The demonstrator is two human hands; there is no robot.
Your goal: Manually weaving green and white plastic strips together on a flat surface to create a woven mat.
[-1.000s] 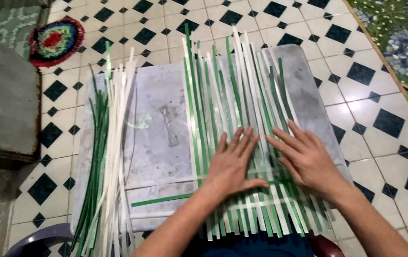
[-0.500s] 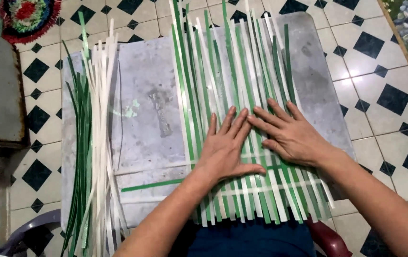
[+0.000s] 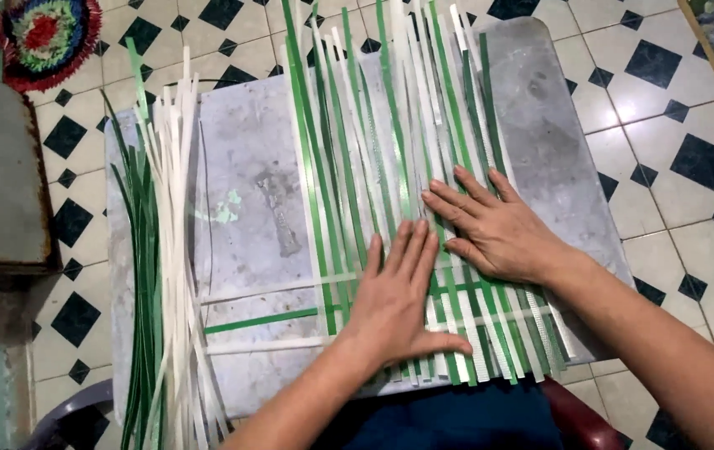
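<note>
Both hands have slid toward the near edge since the earlier frame, the left hand lower than before, on a grey metal sheet lying over black-and-white floor tiles. Upright green and white strips lie side by side across the sheet's middle, crossed near the bottom by horizontal strips, with a loose strip bundle at left. Left hand and right hand press flat, fingers spread, pinching nothing.
</note>
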